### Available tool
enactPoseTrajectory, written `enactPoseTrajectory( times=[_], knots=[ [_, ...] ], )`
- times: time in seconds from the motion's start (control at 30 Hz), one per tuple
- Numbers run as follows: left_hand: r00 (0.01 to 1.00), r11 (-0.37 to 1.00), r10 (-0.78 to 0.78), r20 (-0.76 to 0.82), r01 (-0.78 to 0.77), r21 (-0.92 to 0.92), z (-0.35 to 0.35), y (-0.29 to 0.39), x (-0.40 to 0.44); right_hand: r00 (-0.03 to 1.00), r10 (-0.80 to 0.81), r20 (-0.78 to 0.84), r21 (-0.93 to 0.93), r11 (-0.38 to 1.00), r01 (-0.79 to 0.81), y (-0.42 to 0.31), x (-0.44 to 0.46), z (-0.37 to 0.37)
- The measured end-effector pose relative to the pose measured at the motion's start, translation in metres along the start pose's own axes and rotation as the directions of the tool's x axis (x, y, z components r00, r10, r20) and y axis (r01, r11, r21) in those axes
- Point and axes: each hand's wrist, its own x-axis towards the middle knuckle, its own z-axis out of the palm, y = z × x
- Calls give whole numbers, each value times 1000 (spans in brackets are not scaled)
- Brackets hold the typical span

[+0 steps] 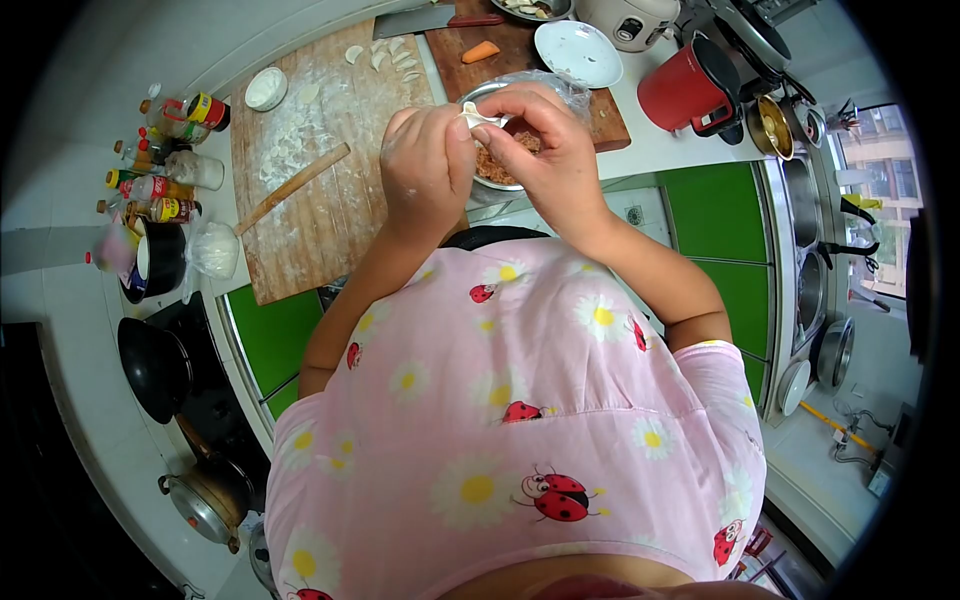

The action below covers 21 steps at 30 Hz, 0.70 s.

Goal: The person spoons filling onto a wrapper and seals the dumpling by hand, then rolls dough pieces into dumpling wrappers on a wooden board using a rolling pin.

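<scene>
A small white dumpling (478, 117) is pinched between my two hands, above a metal bowl of minced filling (510, 155). My left hand (428, 160) closes on its left side, and my right hand (545, 135) grips the right side between thumb and fingers. Left of my hands lies a floury wooden board (345, 215). On it rest a rolling pin (292, 188), a small bowl of flour (266, 89), a flat dough piece (309, 93) and several folded dumplings (378, 60) near the far edge. My hands partly hide the metal bowl.
Behind my hands are a cleaver (412, 22), a carrot piece (481, 51) on a darker board (612, 120), and a white plate (578, 53). A red pot (690, 85) and a rice cooker (630, 22) stand to the right. Sauce bottles (160, 188) line the left.
</scene>
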Motion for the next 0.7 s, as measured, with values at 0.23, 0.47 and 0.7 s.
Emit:
enactPoseTrajectory(
  times=[0.23, 0.47, 0.7],
  knots=[
    [999, 999, 41, 16, -42, 33, 1, 3, 2, 989, -145, 34, -159, 976, 148, 3, 3, -6],
    [998, 998, -58, 26, 57, 12, -1, 4, 0, 985, -154, 72, -217, 962, 166, 12, 6, -14],
    [994, 996, -85, 63, 85, 1, -1, 6, 3, 885, -325, 334, -449, 771, 452, 23, 14, -25]
  ],
)
